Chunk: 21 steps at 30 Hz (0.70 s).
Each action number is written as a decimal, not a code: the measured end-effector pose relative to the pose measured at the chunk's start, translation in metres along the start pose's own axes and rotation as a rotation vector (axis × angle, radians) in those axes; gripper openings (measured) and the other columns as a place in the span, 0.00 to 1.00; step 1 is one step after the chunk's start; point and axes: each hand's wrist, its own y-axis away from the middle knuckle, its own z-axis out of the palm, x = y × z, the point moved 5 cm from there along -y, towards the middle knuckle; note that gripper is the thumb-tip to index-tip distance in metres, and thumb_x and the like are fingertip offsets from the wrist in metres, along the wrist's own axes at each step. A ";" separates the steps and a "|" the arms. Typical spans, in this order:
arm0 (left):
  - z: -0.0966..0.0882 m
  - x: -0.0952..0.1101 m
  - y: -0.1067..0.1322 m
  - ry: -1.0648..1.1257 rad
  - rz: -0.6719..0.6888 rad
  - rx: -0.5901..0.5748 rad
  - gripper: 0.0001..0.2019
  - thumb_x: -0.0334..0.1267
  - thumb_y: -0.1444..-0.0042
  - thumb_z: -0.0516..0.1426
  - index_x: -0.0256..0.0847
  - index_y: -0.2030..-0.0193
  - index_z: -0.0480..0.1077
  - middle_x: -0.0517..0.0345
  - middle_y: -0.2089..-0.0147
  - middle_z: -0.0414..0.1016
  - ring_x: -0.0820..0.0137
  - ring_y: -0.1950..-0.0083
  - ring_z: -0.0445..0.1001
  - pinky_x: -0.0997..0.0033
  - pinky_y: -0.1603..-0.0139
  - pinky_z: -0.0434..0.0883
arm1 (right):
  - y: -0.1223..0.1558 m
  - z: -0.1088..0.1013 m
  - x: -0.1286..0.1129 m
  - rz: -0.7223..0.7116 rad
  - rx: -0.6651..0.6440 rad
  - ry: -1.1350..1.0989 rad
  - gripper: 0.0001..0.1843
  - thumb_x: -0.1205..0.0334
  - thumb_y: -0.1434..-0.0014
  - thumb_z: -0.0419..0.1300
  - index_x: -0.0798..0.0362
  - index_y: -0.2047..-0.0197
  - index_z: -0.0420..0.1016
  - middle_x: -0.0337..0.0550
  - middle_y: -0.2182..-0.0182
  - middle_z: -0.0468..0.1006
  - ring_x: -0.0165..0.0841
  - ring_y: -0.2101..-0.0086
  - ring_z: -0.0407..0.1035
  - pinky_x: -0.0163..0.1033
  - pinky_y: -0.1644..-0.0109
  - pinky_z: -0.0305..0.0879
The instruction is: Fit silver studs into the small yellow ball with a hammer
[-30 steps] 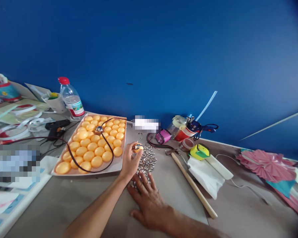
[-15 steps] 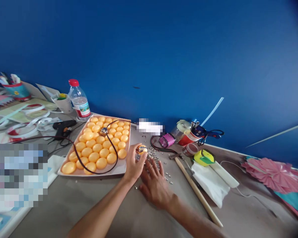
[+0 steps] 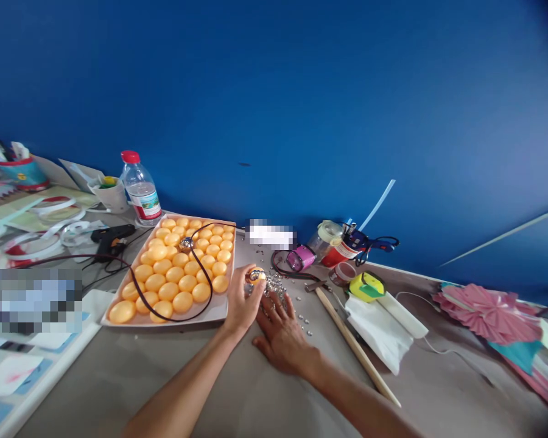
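Between the thumb and fingers of my left hand (image 3: 241, 303) is an orange ball (image 3: 257, 275) partly covered with silvery beads. My right hand (image 3: 281, 333) lies with its fingers spread over a scatter of small shiny silver beads (image 3: 276, 285) on the grey table, just right of the left hand. Left of both hands a shallow tray (image 3: 187, 315) holds rows of plain orange balls (image 3: 182, 302). One ball covered in silver beads (image 3: 186, 244) sits among them, and a dark cable (image 3: 205, 271) loops across the tray.
Behind the tray stands a water bottle (image 3: 139, 191); a black glue gun (image 3: 107, 237) lies to its left. On the right are a hammer (image 3: 354, 344), a purple object (image 3: 300, 258), a clear jar (image 3: 326, 240), a yellow-green tape measure (image 3: 368, 286) and a pink pleated paper piece (image 3: 488, 319).
The view has shifted slightly, so everything sits a little further left. My left hand still holds the beaded ball; my right hand stays spread on the loose beads.
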 end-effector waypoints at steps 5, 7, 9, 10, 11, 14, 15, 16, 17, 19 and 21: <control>-0.001 0.014 0.002 -0.051 0.100 -0.032 0.16 0.38 0.45 0.54 0.40 0.49 0.62 0.50 0.53 0.68 0.66 0.52 0.69 0.64 0.52 0.68 | -0.016 -0.001 -0.002 0.022 0.134 0.057 0.32 0.52 0.40 0.49 0.50 0.35 0.49 0.50 0.36 0.50 0.49 0.37 0.35 0.63 0.37 0.29; 0.000 0.022 0.004 -0.071 0.174 -0.065 0.16 0.36 0.45 0.54 0.40 0.49 0.62 0.50 0.53 0.67 0.66 0.51 0.68 0.64 0.50 0.67 | -0.023 -0.001 -0.012 -0.052 0.148 0.047 0.32 0.53 0.41 0.49 0.48 0.35 0.48 0.48 0.36 0.51 0.49 0.37 0.39 0.63 0.37 0.29; 0.002 0.028 0.007 -0.082 0.241 -0.099 0.16 0.35 0.45 0.54 0.40 0.49 0.62 0.49 0.53 0.67 0.65 0.50 0.67 0.63 0.50 0.67 | -0.031 -0.001 -0.019 -0.097 0.167 0.038 0.32 0.54 0.41 0.50 0.47 0.35 0.49 0.47 0.37 0.52 0.48 0.38 0.44 0.62 0.37 0.29; 0.003 0.029 0.007 -0.085 0.265 -0.110 0.16 0.35 0.45 0.54 0.40 0.49 0.61 0.49 0.53 0.67 0.65 0.50 0.67 0.63 0.49 0.67 | -0.036 -0.002 -0.020 -0.104 0.178 0.035 0.32 0.54 0.42 0.50 0.47 0.35 0.50 0.46 0.37 0.53 0.48 0.39 0.45 0.62 0.36 0.30; 0.003 0.030 0.008 -0.089 0.281 -0.117 0.16 0.34 0.45 0.54 0.40 0.49 0.61 0.49 0.53 0.67 0.65 0.50 0.67 0.63 0.49 0.67 | -0.040 -0.004 -0.019 -0.100 0.188 0.034 0.31 0.54 0.42 0.50 0.47 0.36 0.51 0.46 0.37 0.54 0.49 0.39 0.47 0.61 0.36 0.30; 0.004 0.028 0.008 -0.099 0.279 -0.122 0.16 0.35 0.44 0.53 0.40 0.49 0.61 0.48 0.52 0.67 0.64 0.49 0.67 0.61 0.48 0.67 | -0.054 -0.007 -0.007 -0.074 0.181 0.050 0.31 0.55 0.42 0.51 0.46 0.36 0.52 0.44 0.37 0.55 0.49 0.40 0.48 0.62 0.37 0.29; 0.004 0.027 0.008 -0.099 0.272 -0.122 0.16 0.36 0.44 0.53 0.40 0.48 0.61 0.47 0.52 0.67 0.64 0.49 0.67 0.60 0.48 0.67 | -0.057 -0.009 -0.002 -0.053 0.173 0.062 0.31 0.55 0.42 0.51 0.47 0.36 0.52 0.44 0.37 0.55 0.50 0.39 0.46 0.63 0.37 0.29; 0.004 0.026 0.007 -0.098 0.265 -0.120 0.16 0.36 0.44 0.53 0.40 0.48 0.61 0.47 0.52 0.67 0.63 0.49 0.67 0.60 0.48 0.67 | -0.059 -0.011 0.005 -0.016 0.171 0.076 0.31 0.55 0.43 0.51 0.47 0.36 0.53 0.45 0.37 0.54 0.50 0.39 0.44 0.63 0.37 0.30; 0.004 0.025 0.007 -0.095 0.258 -0.118 0.16 0.37 0.44 0.53 0.40 0.48 0.61 0.47 0.52 0.67 0.63 0.49 0.67 0.60 0.49 0.67 | -0.058 -0.014 0.012 0.029 0.177 0.091 0.31 0.56 0.43 0.52 0.48 0.36 0.53 0.47 0.37 0.54 0.50 0.38 0.42 0.63 0.38 0.31; 0.002 0.024 0.006 -0.088 0.242 -0.107 0.16 0.37 0.44 0.53 0.40 0.49 0.61 0.48 0.53 0.67 0.64 0.50 0.67 0.60 0.49 0.67 | -0.050 -0.018 0.023 0.082 0.213 0.117 0.30 0.56 0.42 0.51 0.49 0.36 0.54 0.50 0.37 0.53 0.49 0.37 0.39 0.63 0.38 0.33; 0.001 0.023 0.004 -0.086 0.212 -0.085 0.16 0.37 0.44 0.53 0.40 0.49 0.62 0.48 0.53 0.68 0.64 0.51 0.68 0.61 0.50 0.67 | -0.030 -0.017 0.032 0.073 0.246 0.135 0.29 0.56 0.40 0.49 0.49 0.36 0.52 0.49 0.36 0.50 0.47 0.37 0.37 0.62 0.37 0.34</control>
